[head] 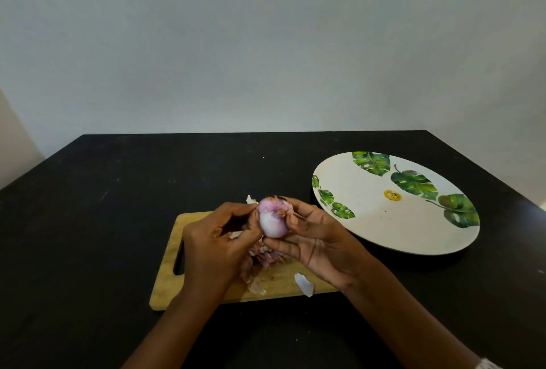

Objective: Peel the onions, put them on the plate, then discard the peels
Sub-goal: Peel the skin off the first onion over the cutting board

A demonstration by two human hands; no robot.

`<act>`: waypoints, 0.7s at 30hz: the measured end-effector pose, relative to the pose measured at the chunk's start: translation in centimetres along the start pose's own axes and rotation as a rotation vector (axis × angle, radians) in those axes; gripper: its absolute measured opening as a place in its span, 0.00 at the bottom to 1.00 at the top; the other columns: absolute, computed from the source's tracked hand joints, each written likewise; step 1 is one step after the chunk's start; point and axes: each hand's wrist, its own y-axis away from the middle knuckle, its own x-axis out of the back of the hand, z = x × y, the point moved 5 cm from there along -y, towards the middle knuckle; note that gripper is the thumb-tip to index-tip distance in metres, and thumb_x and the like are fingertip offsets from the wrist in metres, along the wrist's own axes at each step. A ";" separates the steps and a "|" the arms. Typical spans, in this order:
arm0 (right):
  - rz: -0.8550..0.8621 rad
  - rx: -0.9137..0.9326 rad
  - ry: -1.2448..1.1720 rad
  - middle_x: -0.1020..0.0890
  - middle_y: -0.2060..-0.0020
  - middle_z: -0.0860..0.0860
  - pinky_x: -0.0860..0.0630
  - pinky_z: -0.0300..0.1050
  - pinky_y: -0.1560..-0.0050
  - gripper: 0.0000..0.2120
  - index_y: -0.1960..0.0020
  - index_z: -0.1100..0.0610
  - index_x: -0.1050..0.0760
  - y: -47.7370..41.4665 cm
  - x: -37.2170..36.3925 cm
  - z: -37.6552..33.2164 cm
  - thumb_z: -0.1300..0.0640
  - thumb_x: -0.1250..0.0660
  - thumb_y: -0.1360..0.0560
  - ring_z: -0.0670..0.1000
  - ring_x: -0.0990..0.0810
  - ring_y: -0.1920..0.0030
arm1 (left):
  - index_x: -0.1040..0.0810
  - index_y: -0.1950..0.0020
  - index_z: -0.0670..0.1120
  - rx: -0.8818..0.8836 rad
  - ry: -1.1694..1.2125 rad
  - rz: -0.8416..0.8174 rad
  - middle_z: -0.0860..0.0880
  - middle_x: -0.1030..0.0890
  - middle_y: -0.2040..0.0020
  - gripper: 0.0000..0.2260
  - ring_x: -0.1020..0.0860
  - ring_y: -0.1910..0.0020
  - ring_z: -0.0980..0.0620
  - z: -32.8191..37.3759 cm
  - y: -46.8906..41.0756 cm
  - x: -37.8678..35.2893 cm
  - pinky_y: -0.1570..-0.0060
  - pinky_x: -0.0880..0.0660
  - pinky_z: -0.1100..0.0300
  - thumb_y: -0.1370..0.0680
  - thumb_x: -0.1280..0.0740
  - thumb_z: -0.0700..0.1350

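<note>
While the onion (273, 219), mostly bared but with scraps at its top, is held above the cutting board (168, 286), the left hand (212, 247) pinching its side and the right hand (319, 244) with grip curled round it, the plate (369, 221) on the bench (118, 191) holds no onion; peels (260, 262) lie undiscarded

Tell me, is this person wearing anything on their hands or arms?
No gloves on the left hand or right hand, and no ring, watch or bracelet shows. Both forearms are uncovered; pale fabric, perhaps a sleeve, shows by the right arm.
</note>
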 end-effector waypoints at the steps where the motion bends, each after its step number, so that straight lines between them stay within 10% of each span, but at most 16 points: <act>1: -0.002 -0.002 0.004 0.21 0.40 0.63 0.18 0.47 0.53 0.35 0.37 0.65 0.26 0.0 0.0 0.0 0.57 0.18 0.40 0.60 0.19 0.44 | 0.21 0.53 0.48 0.007 0.005 0.006 0.60 0.20 0.60 0.06 0.20 0.60 0.64 0.1 0.0 0.0 0.61 0.26 0.73 0.29 0.33 0.46; 21: 0.016 0.010 -0.059 0.19 0.44 0.63 0.18 0.47 0.53 0.26 0.45 0.64 0.18 0.1 0.0 -0.3 0.57 0.18 0.41 0.59 0.17 0.46 | 0.18 0.54 0.48 0.368 0.216 -0.005 0.55 0.16 0.57 0.06 0.18 0.56 0.56 -1.0 -0.3 -0.4 0.56 0.22 0.65 0.30 0.30 0.43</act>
